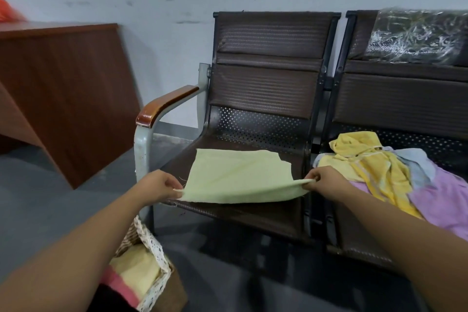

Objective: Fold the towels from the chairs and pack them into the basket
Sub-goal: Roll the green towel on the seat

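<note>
We see left hand [162, 185] and right hand [323, 180] each pinching a near corner of the pale green towel [235, 175]; its long axis probably runs hand to hand, free edge beyond.

arms: both forearms bare | left hand [162, 185]: bare | right hand [322, 180]: bare

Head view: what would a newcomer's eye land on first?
The pale green towel spread on the left chair, its near corners pinched by the left hand and the right hand. Next, the heap of yellow, blue and pink towels on the chair to the right. Bottom left, the lace-lined basket on the floor holds folded towels.
</note>
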`<state>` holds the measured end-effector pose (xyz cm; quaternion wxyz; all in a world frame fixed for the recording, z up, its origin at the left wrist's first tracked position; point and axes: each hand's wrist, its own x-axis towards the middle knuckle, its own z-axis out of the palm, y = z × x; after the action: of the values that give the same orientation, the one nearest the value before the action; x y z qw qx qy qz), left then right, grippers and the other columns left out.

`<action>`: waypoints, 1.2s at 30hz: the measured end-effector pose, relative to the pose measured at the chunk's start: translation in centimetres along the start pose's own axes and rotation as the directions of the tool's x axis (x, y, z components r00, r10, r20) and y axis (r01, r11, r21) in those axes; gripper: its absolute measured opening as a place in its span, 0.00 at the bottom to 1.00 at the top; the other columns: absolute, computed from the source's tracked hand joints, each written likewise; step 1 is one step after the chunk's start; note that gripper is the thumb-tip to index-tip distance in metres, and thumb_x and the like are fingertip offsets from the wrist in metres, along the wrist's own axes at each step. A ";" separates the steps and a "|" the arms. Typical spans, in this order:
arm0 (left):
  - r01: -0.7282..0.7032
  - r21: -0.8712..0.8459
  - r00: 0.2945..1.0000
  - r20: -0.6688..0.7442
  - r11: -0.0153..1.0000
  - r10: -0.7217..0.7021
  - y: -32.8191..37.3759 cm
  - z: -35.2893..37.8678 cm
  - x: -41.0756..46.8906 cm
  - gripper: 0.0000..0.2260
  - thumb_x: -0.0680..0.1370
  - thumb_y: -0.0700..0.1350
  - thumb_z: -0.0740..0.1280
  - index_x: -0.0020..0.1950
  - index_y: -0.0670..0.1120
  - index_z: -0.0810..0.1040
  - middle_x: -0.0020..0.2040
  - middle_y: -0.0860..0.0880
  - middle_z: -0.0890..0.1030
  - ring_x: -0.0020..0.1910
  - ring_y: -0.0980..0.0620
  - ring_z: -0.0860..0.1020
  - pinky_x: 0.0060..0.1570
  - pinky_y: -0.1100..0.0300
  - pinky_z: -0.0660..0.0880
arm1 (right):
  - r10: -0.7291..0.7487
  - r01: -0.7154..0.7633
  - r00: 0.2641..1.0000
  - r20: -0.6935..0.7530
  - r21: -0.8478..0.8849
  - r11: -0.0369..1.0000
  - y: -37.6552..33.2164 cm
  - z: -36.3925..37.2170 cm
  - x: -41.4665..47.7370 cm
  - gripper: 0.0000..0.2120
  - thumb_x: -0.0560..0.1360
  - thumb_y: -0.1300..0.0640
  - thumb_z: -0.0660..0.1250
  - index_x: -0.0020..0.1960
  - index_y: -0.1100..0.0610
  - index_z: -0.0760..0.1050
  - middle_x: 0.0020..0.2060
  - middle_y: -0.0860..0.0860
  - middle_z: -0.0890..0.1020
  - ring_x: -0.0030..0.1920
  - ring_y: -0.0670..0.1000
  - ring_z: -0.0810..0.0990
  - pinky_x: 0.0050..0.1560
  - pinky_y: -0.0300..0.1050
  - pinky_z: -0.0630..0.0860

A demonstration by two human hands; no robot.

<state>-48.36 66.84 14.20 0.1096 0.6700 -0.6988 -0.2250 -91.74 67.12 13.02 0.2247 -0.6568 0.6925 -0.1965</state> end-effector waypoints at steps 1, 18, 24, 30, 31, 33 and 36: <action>-0.016 -0.013 1.000 -0.004 1.000 0.016 0.1 0.1 0.1 0.06 0.73 0.49 0.76 0.48 0.51 0.86 0.38 0.60 0.82 0.41 0.60 0.81 0.40 0.66 0.73 | 0.003 -0.003 1.000 -0.029 0.009 1.000 0.2 0.0 0.1 0.03 0.73 0.60 0.74 0.42 0.54 0.82 0.32 0.48 0.79 0.34 0.46 0.75 0.32 0.38 0.68; -0.158 0.237 0.984 0.116 0.959 0.133 3.6 5.3 7.5 0.23 0.79 0.59 0.65 0.71 0.49 0.72 0.72 0.49 0.70 0.67 0.50 0.72 0.66 0.57 0.68 | 0.020 0.023 0.989 0.148 -0.282 0.959 -2.3 4.4 5.4 0.27 0.82 0.41 0.59 0.73 0.57 0.68 0.69 0.55 0.72 0.64 0.55 0.74 0.57 0.45 0.70; -0.227 0.367 0.945 0.307 0.902 0.113 5.1 12.0 9.7 0.54 0.63 0.83 0.47 0.81 0.54 0.38 0.81 0.49 0.35 0.80 0.49 0.35 0.78 0.45 0.39 | -0.045 0.120 0.971 0.234 -0.322 0.939 -2.2 11.0 8.1 0.35 0.81 0.35 0.52 0.82 0.51 0.51 0.81 0.52 0.49 0.81 0.53 0.50 0.80 0.55 0.46; -0.113 0.138 0.993 0.059 0.984 0.106 6.1 10.9 15.2 0.29 0.78 0.69 0.56 0.74 0.56 0.68 0.71 0.48 0.71 0.71 0.47 0.70 0.69 0.51 0.66 | -0.045 0.032 0.998 -0.045 -0.248 0.968 -2.0 11.8 12.9 0.23 0.83 0.42 0.55 0.68 0.57 0.71 0.62 0.55 0.80 0.62 0.58 0.77 0.64 0.53 0.70; -0.101 0.117 0.992 -0.059 0.988 0.108 5.9 10.4 17.0 0.24 0.80 0.65 0.57 0.70 0.53 0.73 0.67 0.48 0.75 0.67 0.47 0.73 0.66 0.51 0.69 | -0.030 0.015 0.998 -0.062 -0.231 0.973 -1.8 11.6 14.3 0.22 0.83 0.44 0.57 0.69 0.58 0.71 0.63 0.56 0.79 0.63 0.58 0.76 0.64 0.53 0.71; -0.096 0.155 0.984 -0.136 0.983 0.117 5.2 9.7 20.1 0.18 0.83 0.57 0.58 0.65 0.48 0.76 0.65 0.47 0.77 0.65 0.46 0.74 0.64 0.52 0.69 | -0.010 0.001 0.999 -0.036 -0.223 0.975 -1.6 10.9 16.9 0.22 0.83 0.47 0.59 0.72 0.58 0.69 0.67 0.56 0.74 0.67 0.58 0.73 0.67 0.55 0.70; -0.083 0.174 0.993 -0.064 0.981 0.096 3.6 10.7 23.3 0.16 0.83 0.50 0.61 0.69 0.48 0.75 0.70 0.46 0.74 0.68 0.45 0.72 0.68 0.54 0.66 | -0.028 0.043 0.998 0.065 -0.245 0.968 -0.9 10.9 20.3 0.23 0.82 0.48 0.61 0.75 0.54 0.67 0.73 0.54 0.70 0.71 0.58 0.70 0.70 0.55 0.68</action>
<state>-58.29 45.63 3.03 0.0868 0.6525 -0.7407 -0.1345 -85.51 47.04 3.47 0.1587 -0.6976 0.6925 -0.0928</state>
